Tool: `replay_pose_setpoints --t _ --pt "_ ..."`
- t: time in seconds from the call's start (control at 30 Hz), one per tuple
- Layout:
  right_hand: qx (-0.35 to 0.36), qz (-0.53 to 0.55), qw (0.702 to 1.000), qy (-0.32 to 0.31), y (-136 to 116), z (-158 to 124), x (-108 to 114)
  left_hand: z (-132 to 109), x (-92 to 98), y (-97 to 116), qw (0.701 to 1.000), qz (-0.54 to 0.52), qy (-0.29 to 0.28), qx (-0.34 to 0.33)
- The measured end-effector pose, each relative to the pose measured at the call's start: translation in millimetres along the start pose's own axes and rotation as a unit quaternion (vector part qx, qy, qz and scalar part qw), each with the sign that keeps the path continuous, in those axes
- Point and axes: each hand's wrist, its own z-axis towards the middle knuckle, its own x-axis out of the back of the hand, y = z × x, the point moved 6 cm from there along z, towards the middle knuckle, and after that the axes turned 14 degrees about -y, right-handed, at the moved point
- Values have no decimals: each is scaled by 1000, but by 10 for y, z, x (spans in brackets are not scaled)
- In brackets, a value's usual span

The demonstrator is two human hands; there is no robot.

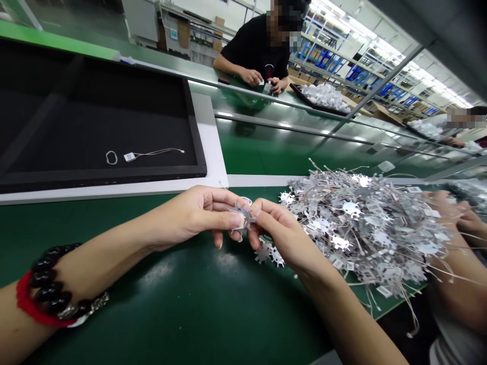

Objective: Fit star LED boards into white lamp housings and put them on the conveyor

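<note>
Between my hands is a small silver gear-shaped metal plate (pixel 245 215) with short prongs around its edge. My left hand (pixel 213 213) is closed on it, the thumb pressing its near face. My right hand (pixel 276 223) pinches the plate's right side with thumb and fingertips. A whitish piece shows under my left thumb, mostly hidden. Just below my right fingers, a few similar metal plates (pixel 263 253) lie on the green table (pixel 171 314). To the right spreads a big heap of such plates with thin white wires (pixel 365 223).
A black tray (pixel 196 132) on the left holds a tagged wire (pixel 130 156) and a small loop (pixel 111 157). Across the bench, a person in black (pixel 254 45) handles small parts beside a tray of white pieces (pixel 325 96). At right, another person's blurred hands (pixel 452 215) reach near the heap.
</note>
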Motion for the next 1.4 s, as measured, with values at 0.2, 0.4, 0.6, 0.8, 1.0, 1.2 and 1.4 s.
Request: replay_pose_setpoints --t 0.2,0.4,0.6,0.8,1.0,1.2,1.4 --pt "5 -17 1000 -18 -56 -30 39 -7 20 39 999 24 21 9" --pt "41 -93 995 -18 -138 -102 116 -24 38 108 996 79 50 6" --pt "96 -215 971 38 -246 -140 69 -37 26 103 991 115 58 23" --pt "123 -252 957 76 -303 -123 45 -24 11 121 993 94 67 10" --pt "98 -204 973 55 -202 -123 137 -32 10 87 995 72 65 10" --pt "104 -169 980 3 -178 -145 136 -30 -17 108 999 20 41 -12" --pt "155 -279 946 61 -310 -161 79 -21 -25 130 998 29 55 -11"
